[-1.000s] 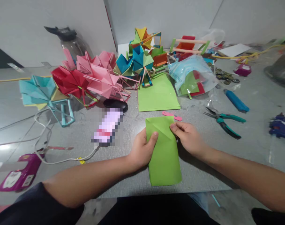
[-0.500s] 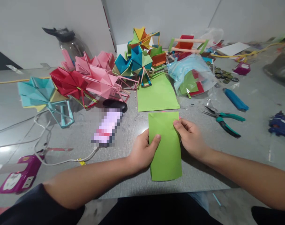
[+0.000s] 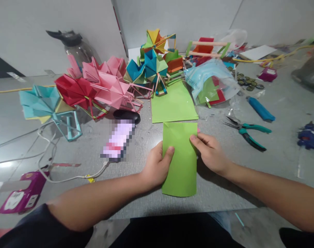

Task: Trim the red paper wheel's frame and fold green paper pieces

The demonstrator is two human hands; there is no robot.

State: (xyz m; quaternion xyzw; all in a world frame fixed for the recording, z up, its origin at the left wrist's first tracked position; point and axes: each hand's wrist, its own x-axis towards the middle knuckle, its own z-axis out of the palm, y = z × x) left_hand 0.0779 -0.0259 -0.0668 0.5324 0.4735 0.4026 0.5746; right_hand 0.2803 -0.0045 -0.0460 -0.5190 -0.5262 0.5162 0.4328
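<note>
Two hands pinch my green paper point(image 3: 181, 162), left hand point(image 3: 157, 167) at 9 o'clock, right hand point(image 3: 211, 153) at 3. It probably lies flat on the surface point(image 3: 275, 155), long side toward 12.

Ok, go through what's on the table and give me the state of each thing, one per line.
Left hand: gripping the green sheet's left edge, thumb on top.
Right hand: pinching its right edge.
Green sheet: folded narrow, lying on the table.
Green paper stack: flat, unfolded.
Pliers: jaws shut, lying flat.
Plastic bag: crumpled, coloured paper inside.
Pink paper model: assembled, tipped on its side.
Water bottle: upright, lid on.
</note>
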